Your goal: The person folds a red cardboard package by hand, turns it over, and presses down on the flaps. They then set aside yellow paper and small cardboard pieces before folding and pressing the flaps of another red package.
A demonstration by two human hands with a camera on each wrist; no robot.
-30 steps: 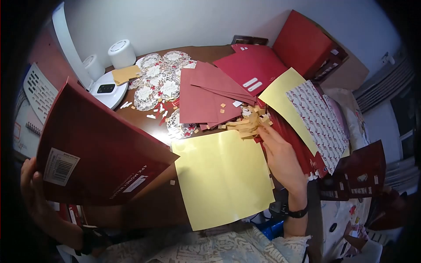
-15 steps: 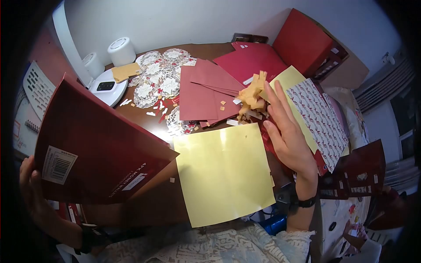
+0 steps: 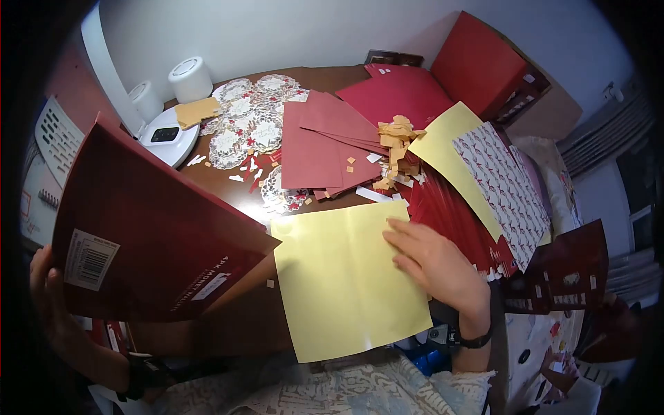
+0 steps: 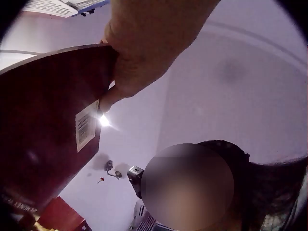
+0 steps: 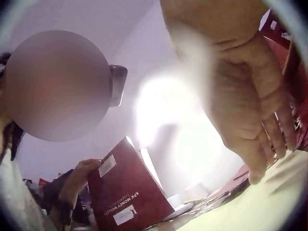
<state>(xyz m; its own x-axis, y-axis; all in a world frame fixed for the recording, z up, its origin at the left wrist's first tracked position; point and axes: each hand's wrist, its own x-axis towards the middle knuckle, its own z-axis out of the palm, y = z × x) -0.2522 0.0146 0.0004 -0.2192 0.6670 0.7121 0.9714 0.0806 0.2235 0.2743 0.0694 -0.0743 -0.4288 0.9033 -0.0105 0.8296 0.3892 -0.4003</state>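
My left hand [image 3: 57, 315] grips the edge of a dark red printed card packaging sheet [image 3: 149, 235], raised upright at the left. It bears a barcode label [image 3: 91, 259] and the words "4PK MONEY WALLETS". In the left wrist view, the thumb lies beside the barcode label [image 4: 86, 126]. Over the right part of a yellow sheet [image 3: 346, 290], my right hand [image 3: 443, 266] extends its fingers, fingertips close to the surface. The yellow sheet has a faint crease down its middle. Beyond that hand lies a heap of tan paper strips [image 3: 398, 142].
Dull red cards [image 3: 311, 155] and patterned round cutouts [image 3: 256, 131] lie at the back. A white lamp base [image 3: 169, 142] stands left. To the right are red sheets [image 3: 446, 211], a patterned sheet [image 3: 501, 194] and a red box [image 3: 477, 66].
My right hand has left the tan strips, which have shifted up and back, and moved down over the yellow sheet. My left hand still holds the red packaging sheet in nearly the same place.
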